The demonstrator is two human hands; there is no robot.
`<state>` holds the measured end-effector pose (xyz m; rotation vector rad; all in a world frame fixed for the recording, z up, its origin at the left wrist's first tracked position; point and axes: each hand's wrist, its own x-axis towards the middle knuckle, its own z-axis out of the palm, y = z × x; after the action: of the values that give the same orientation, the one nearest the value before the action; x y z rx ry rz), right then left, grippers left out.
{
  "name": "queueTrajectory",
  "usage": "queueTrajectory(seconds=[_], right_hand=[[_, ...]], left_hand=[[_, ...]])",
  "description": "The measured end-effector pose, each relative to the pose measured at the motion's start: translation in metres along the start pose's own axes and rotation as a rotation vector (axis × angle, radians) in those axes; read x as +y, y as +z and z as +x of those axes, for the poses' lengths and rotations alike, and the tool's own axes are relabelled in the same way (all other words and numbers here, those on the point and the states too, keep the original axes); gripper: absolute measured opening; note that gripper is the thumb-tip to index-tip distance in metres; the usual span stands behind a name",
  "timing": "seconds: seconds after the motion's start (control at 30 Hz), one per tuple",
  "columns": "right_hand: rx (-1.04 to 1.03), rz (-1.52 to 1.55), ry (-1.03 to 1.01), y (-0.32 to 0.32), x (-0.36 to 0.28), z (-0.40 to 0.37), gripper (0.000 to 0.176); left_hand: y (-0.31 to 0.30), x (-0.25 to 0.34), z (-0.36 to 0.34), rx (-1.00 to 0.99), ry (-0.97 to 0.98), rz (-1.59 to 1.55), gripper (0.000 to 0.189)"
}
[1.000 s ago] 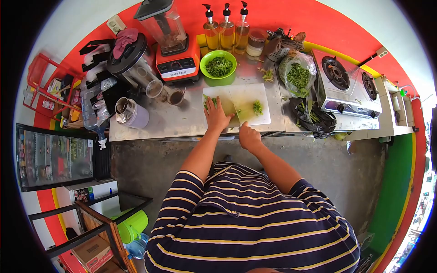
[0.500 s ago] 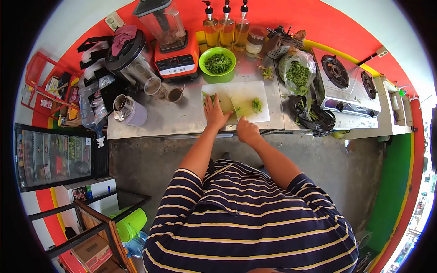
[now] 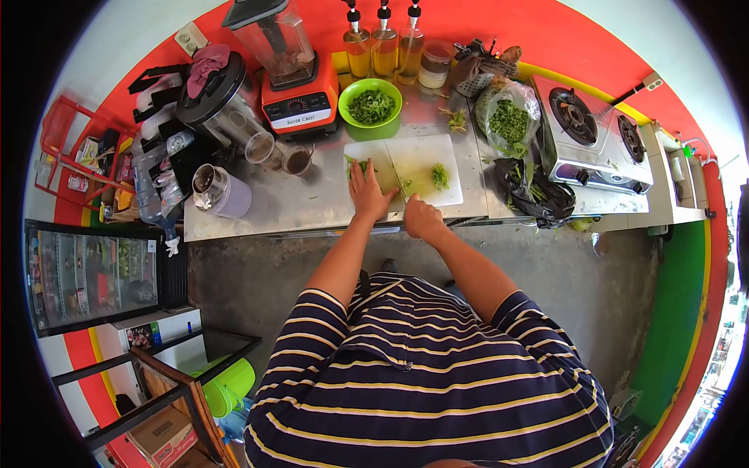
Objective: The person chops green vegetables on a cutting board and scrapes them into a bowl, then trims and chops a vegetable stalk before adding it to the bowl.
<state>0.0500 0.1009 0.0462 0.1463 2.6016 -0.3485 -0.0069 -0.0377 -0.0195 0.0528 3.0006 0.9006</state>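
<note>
On the white cutting board (image 3: 443, 150), my left hand (image 3: 370, 193) lies with its fingers stretched out over some green leaves (image 3: 360, 166). My right hand (image 3: 424, 218) is closed around the handle of a knife (image 3: 396, 171), whose thin blade points away from me across the board, just right of my left thumb. A small heap of chopped greens (image 3: 440, 177) lies on the board to the right of the blade. Behind the board stands a lime-green bowl (image 3: 396, 117) filled with cut leaves.
A red blender (image 3: 300, 113), glass cups (image 3: 298, 161) and a metal-topped container (image 3: 226, 193) stand to the left. Pump bottles (image 3: 384, 54) line the back. At right are a bag of greens (image 3: 511, 121), a black plastic bag (image 3: 538, 199) and a gas stove (image 3: 597, 148).
The whole view has shifted slightly. Both hands keep nearly the same place on the board, the right still on the knife; the greens look much the same.
</note>
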Motion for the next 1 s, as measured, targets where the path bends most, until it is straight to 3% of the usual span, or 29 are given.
queueTrajectory(seconds=[0.23, 0.57, 0.7, 0.77, 0.87, 1.0], right_hand=[[-0.071, 0.135, 0.017, 0.006, 0.004, -0.010, 0.036], [0.006, 0.189, -0.013, 0.003, 0.027, -0.012, 0.041], [0.062, 0.210, 0.030, -0.006, 0.034, -0.026, 0.039], [0.016, 0.192, -0.146, -0.006, 0.039, -0.026, 0.040], [0.007, 0.236, -0.329, 0.016, 0.048, -0.014, 0.042], [-0.120, 0.276, -0.311, 0.015, 0.053, -0.018, 0.043]], left_hand=[[-0.001, 0.000, -0.002, 0.024, 0.013, -0.002, 0.109], [-0.017, 0.000, -0.018, 0.000, 0.132, -0.095, 0.099], [-0.027, -0.012, -0.025, 0.155, 0.189, -0.172, 0.083], [-0.030, -0.022, -0.024, 0.235, 0.183, -0.176, 0.076], [-0.037, -0.023, -0.022, 0.370, 0.055, -0.113, 0.050], [-0.040, -0.022, -0.024, 0.326, -0.015, -0.033, 0.044]])
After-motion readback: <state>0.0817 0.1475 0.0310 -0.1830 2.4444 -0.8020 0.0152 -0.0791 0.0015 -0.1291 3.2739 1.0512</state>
